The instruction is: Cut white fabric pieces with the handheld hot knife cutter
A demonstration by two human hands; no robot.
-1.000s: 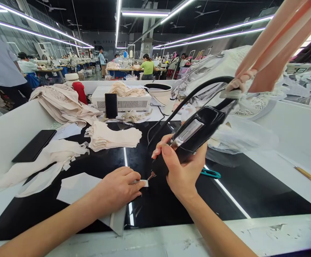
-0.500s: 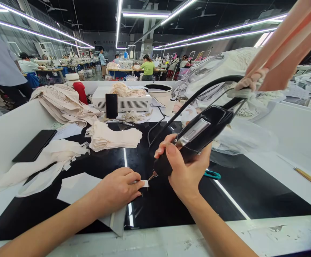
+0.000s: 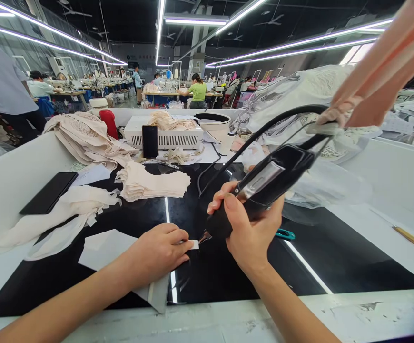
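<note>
White surfaces form the table [image 3: 264, 318] with raised sides which I watch from my distant seat, and a glossy black sheet [image 3: 339, 255] covers most of its middle. On the far right corner rises a heap of lace fabric [image 3: 310, 90]; toward the right edge lies a clear plastic bag [image 3: 331, 188], with something pale inside that I cannot make out. Near the far edge, a white slotted box [image 3: 164, 138] carries loose cream scraps [image 3: 173, 123] on its top. Beside it stands a round tub [image 3: 214, 126], dark within; its content I cannot tell.

From above, a peach cloth band [image 3: 374, 90] is knotted at the rear of the black tool [image 3: 278, 171], I suppose in order to share its weight. The right hand [image 3: 251, 228] has its fingers closed around this tool, slanted so that the metal tip [image 3: 204, 237] points down and to the left. The left hand [image 3: 162, 252] lies low, its fingers narrow together, pinning a white strip [image 3: 194, 245] on the black sheet, toward the table's near edge; probably this prevents sliding. Only the strip's end shows, just beside the tip; whether they touch, I cannot say.
</note>
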